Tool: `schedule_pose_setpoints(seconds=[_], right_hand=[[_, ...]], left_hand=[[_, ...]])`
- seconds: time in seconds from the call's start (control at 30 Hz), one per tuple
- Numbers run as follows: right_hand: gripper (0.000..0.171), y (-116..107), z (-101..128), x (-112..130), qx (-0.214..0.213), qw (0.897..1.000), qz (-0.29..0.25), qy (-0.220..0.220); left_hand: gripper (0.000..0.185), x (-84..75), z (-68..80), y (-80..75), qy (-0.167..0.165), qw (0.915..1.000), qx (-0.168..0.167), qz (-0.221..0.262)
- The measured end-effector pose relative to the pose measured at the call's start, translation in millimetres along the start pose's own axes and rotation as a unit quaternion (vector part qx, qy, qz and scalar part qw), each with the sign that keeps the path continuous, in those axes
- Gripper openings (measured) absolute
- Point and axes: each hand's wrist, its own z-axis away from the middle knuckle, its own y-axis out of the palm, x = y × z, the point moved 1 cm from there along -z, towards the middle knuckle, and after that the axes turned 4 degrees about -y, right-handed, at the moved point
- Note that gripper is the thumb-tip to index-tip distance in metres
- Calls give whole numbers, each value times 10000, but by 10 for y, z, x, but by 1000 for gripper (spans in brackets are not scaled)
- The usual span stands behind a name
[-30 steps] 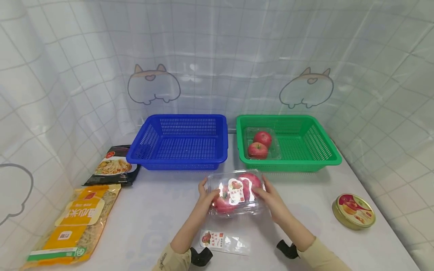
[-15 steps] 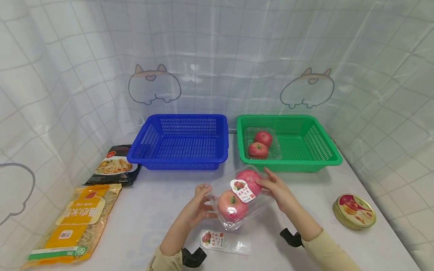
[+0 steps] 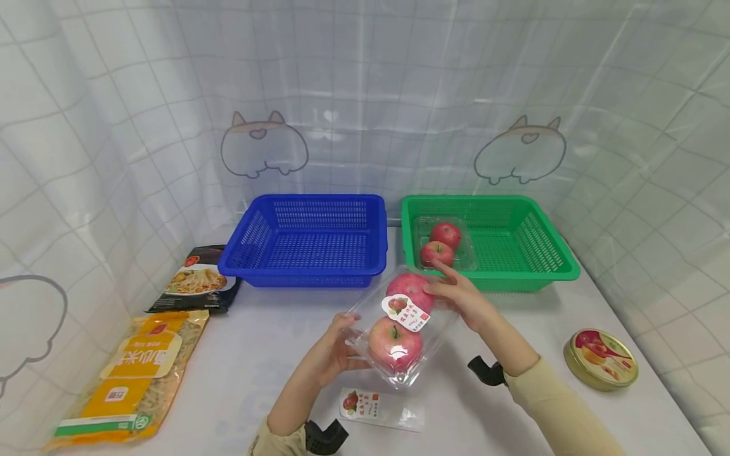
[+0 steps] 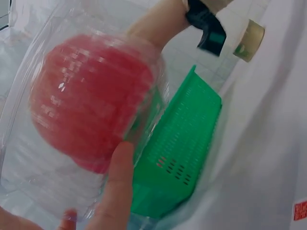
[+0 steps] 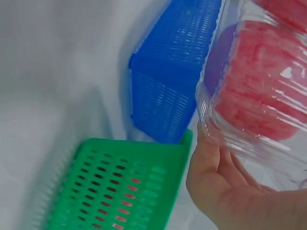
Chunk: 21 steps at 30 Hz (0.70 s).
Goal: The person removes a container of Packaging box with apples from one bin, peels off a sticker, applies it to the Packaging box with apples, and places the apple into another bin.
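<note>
A clear plastic box of apples (image 3: 396, 342), two red apples with a white label (image 3: 406, 313) across the lid, is held tilted above the table between both hands. My left hand (image 3: 331, 354) grips its left end, thumb at the edge and fingers under it. My right hand (image 3: 464, 297) grips the upper right end, with one finger stretched out toward the green basket (image 3: 513, 275). In the left wrist view a fingertip lies against the box wall below an apple (image 4: 91, 96). The right wrist view shows the right hand (image 5: 235, 187) around the box's lower corner.
A similar apple box (image 3: 464, 247) lies inside the green basket. Left of it stands the blue basket (image 3: 308, 278). Noodle packs, one black (image 3: 199, 278) and one yellow (image 3: 134, 373), lie at left. A round tin (image 3: 601, 359) sits at right, a labelled clear sleeve (image 3: 382, 408) in front.
The apple box has turned from nearly level to a steep slant, its right end swinging up toward the green basket. My right hand has moved up with it; the left hand has shifted slightly left.
</note>
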Motion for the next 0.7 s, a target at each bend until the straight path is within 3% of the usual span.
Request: schedule_pose_setpoints(seconds=[0.2, 0.37, 0.5, 0.7], right_hand=[[76, 28, -116, 145, 44, 9992, -192, -342], [64, 68, -105, 228, -716, 9909, -833, -777], [58, 156, -50, 236, -1092, 9822, -1303, -799], [62, 395, -33, 205, -641, 9811, -1744, -544]], left_hand=[[59, -54, 45, 18, 350, 9990, -253, 67], [50, -141, 60, 20, 741, 9952, -569, 273], [53, -237, 50, 2, 1078, 9884, -895, 579], [42, -407, -64, -27, 1577, 9720, -1213, 1252]])
